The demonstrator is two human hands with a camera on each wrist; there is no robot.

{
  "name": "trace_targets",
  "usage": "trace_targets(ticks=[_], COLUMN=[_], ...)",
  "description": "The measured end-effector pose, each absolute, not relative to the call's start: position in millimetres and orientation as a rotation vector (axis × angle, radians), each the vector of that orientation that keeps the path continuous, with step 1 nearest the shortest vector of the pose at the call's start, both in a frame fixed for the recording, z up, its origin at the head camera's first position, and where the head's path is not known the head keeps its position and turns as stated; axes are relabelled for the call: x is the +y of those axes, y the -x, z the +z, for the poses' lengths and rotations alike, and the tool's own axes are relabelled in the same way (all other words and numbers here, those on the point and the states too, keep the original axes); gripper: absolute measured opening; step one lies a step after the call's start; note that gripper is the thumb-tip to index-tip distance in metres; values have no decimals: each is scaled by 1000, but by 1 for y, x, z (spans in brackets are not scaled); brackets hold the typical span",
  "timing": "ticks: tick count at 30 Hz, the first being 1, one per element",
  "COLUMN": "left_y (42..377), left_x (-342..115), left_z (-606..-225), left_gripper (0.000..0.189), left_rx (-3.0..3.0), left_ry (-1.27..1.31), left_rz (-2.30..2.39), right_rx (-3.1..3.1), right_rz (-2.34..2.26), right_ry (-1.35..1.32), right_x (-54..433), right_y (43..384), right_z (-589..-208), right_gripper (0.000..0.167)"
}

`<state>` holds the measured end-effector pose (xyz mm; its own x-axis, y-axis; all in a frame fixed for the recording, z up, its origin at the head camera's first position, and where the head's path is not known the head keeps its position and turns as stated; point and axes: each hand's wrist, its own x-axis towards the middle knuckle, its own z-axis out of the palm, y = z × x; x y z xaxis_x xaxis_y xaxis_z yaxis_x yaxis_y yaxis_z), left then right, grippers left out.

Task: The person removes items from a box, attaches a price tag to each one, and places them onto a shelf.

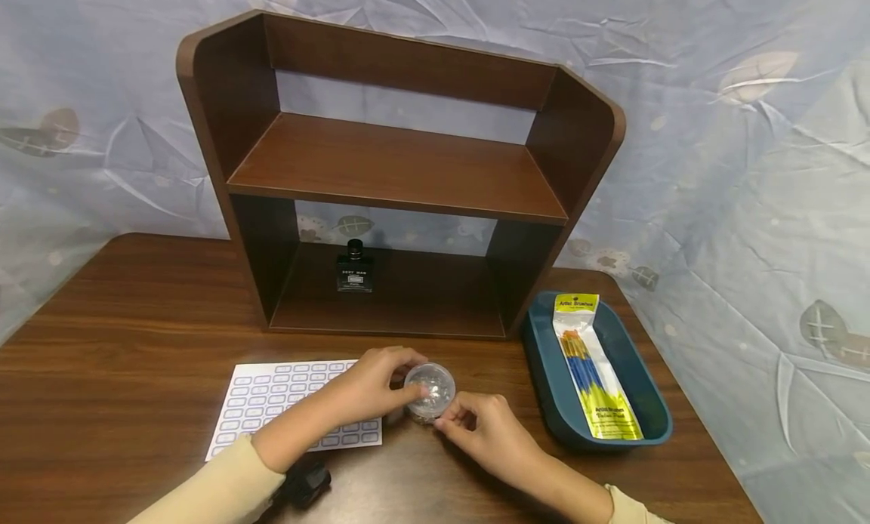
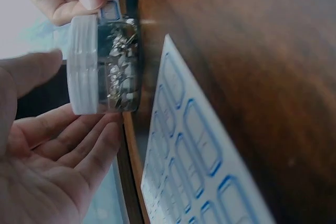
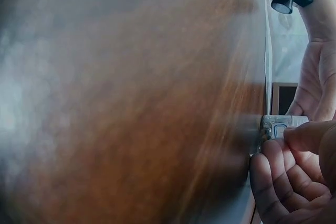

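Observation:
A small clear round jar (image 2: 123,72) with a frosted lid (image 1: 430,388) stands on the wooden table, with shiny metallic bits inside. My left hand (image 1: 374,384) holds it, thumb over the lid and fingers along its far side. On the near right side, my right hand (image 1: 485,433) pinches a small blue-bordered label (image 2: 110,10) between thumb and fingers, right at the jar's wall. In the right wrist view the thumb (image 3: 307,137) partly covers this label. A white sheet of blue-bordered labels (image 1: 261,396) lies flat under the left forearm.
Behind the hands stands a brown two-tier shelf (image 1: 401,165), with a dark perfume bottle (image 1: 355,269) on its lower level. At the right, a blue-green tray (image 1: 557,403) holds a pack of artist brushes (image 1: 598,373). Patterned fabric (image 1: 748,169) hangs behind the table.

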<state>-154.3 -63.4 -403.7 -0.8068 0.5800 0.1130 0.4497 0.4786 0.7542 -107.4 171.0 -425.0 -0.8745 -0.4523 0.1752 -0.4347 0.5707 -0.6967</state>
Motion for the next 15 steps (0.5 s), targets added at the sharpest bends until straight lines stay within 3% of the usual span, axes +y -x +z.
trace_targets(ticks=[9, 15], left_y=[146, 141], left_x=[-60, -54], left_z=[-402, -406], left_gripper=[78, 77], left_rx=[2615, 2690], left_ry=[-965, -985], left_rz=[1057, 987], right_rx=[2764, 2764], right_rz=[-1221, -1235], right_ry=[770, 801], right_x=[170, 169], right_y=[106, 105], right_z=[-424, -424], right_gripper=[12, 11])
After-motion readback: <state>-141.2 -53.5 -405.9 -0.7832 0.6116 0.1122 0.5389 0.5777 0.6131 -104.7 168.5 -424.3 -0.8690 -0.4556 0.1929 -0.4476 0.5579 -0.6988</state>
